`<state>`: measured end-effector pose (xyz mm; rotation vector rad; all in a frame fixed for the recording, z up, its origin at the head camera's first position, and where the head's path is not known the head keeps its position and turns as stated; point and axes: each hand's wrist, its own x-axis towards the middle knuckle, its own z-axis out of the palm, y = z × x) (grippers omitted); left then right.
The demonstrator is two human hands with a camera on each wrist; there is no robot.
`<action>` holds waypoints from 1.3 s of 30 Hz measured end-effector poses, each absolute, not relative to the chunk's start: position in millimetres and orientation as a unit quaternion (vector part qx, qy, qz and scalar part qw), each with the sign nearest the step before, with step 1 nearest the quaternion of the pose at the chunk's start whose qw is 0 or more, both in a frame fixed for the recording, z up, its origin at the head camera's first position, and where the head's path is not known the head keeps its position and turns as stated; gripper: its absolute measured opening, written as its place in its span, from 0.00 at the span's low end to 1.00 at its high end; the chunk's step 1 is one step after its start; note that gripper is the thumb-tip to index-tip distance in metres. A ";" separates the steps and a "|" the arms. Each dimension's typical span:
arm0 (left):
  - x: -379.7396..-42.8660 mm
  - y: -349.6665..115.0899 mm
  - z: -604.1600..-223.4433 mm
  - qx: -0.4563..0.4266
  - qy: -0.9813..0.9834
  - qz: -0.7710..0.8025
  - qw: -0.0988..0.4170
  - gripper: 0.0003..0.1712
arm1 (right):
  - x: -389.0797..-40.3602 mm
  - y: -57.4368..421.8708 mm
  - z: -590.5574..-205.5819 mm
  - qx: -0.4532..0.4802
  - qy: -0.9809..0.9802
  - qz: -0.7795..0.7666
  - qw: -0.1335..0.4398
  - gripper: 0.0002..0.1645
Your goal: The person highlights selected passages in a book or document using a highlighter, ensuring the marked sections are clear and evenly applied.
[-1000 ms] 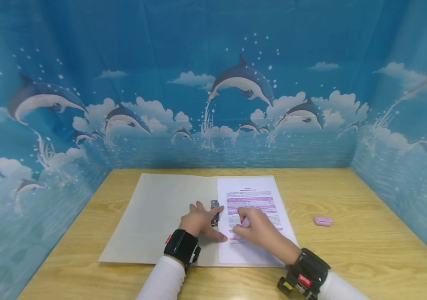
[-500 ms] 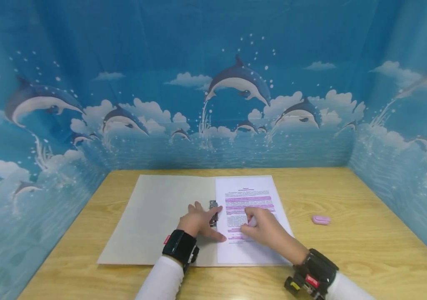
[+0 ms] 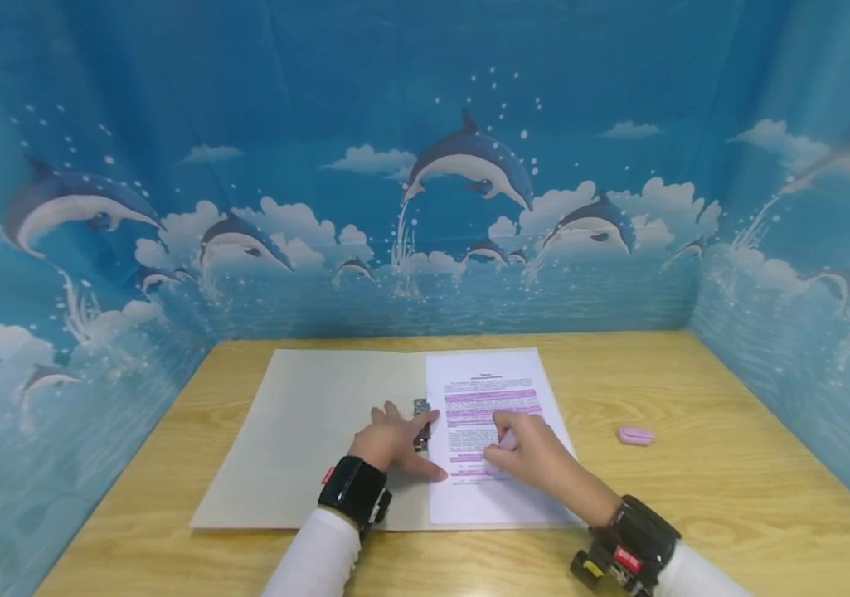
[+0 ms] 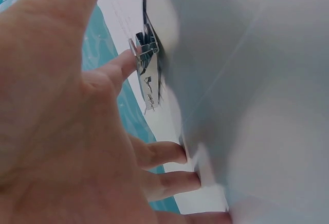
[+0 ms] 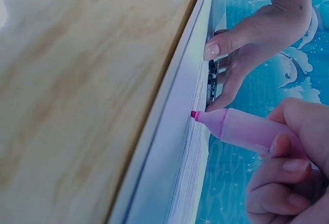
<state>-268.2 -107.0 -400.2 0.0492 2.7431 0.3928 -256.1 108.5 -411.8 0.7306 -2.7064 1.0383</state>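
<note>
My right hand (image 3: 536, 454) grips a pink highlighter (image 5: 249, 130), its dark pink tip at the surface of the printed sheet (image 3: 469, 504). Purple-pink strokes cover several lines of text on that page. The sheet lies on the right side of an open folder (image 3: 305, 439). My left hand (image 3: 395, 439) rests spread over the folder's inner fold, its thumb and index fingertip on the left edge of the paper. Between these two fingers shows the metal clip (image 4: 146, 52) at the fold. In the left wrist view the fingers are straight and spread, holding nothing.
A pink highlighter cap (image 3: 635, 435) lies on the wooden table (image 3: 708, 497), right of the folder. Behind and at both sides hangs a blue curtain (image 3: 305, 166) printed with dolphins. A black band with a camera is on each wrist.
My right hand has slid rightward across the lower lines of the page with the highlighter. My left hand keeps its place on the fold. The whole view has shifted slightly.
</note>
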 end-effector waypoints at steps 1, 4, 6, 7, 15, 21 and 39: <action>-268.5 -107.1 -400.0 0.017 0.973 0.138 0.185 0.60 | -256.1 108.7 -411.5 0.246 -0.903 0.344 0.079 0.16; -269.7 -106.9 -400.5 0.012 0.973 0.134 0.188 0.60 | -256.1 109.2 -409.9 0.250 -0.904 0.334 0.091 0.15; -269.7 -106.6 -400.6 0.010 0.974 0.130 0.187 0.60 | -256.0 110.6 -408.3 0.251 -0.905 0.328 0.104 0.15; -269.6 -106.3 -400.8 0.009 0.974 0.126 0.185 0.60 | -255.7 111.7 -407.0 0.249 -0.904 0.330 0.108 0.14; -269.2 -101.5 -397.2 0.021 0.988 0.049 0.145 0.60 | -254.0 130.7 -397.8 0.206 -0.895 0.381 0.111 0.18; -267.8 -100.0 -395.5 0.047 0.992 -0.008 0.120 0.60 | -252.8 147.4 -398.3 0.159 -0.881 0.442 0.053 0.21; -277.7 -27.8 -380.8 0.297 0.955 -0.014 0.010 0.39 | -256.5 217.1 -365.1 0.120 -0.760 0.619 0.157 0.04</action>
